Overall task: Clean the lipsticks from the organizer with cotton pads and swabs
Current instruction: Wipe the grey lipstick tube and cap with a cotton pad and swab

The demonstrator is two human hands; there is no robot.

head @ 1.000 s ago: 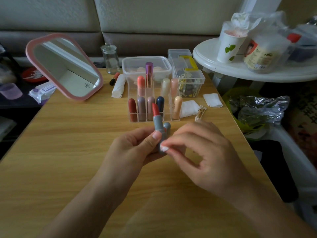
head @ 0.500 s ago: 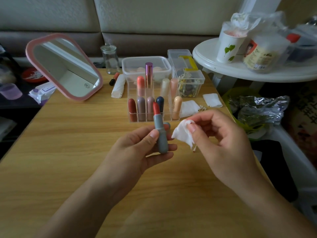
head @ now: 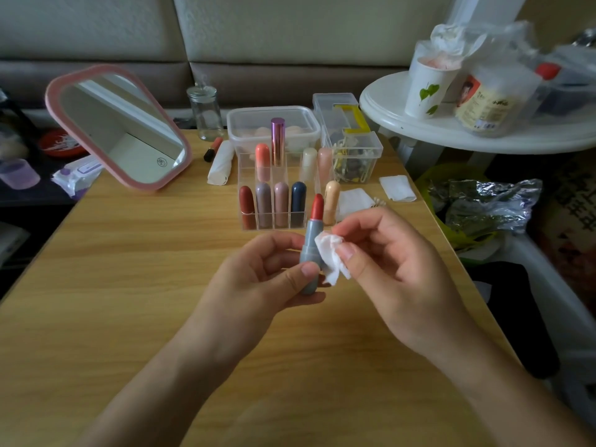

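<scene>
Left hand: the left hand grips a grey plastic lipstick tube with a red-orange bullet. The thumb lies across the front of the lower tube and the other fingers curl behind it.
Right hand: the right hand pinches a crumpled white cotton pad between thumb and forefinger. The remaining fingers are loosely curled and slightly spread.
Lipstick: it is uncapped and near upright, held above the table between the two hands, with the bullet standing clear above the left fingertips.
Pad contact: the pad touches the right side of the grey tube, just past the left thumb tip and below the bullet.
Organizer: a clear acrylic compartment organizer stands on the light wooden table just beyond both sets of fingertips. Capped lipsticks stand upright in its compartments.
Spare pad: a flat white square cotton pad lies just beyond the right fingertips, beside the organizer.
Swabs: a small bundle of cotton swabs lies beyond the right forefinger, at that pad's edge.
Mirror: a pink-framed tilted table mirror stands well apart, far left of the left fingers.
</scene>
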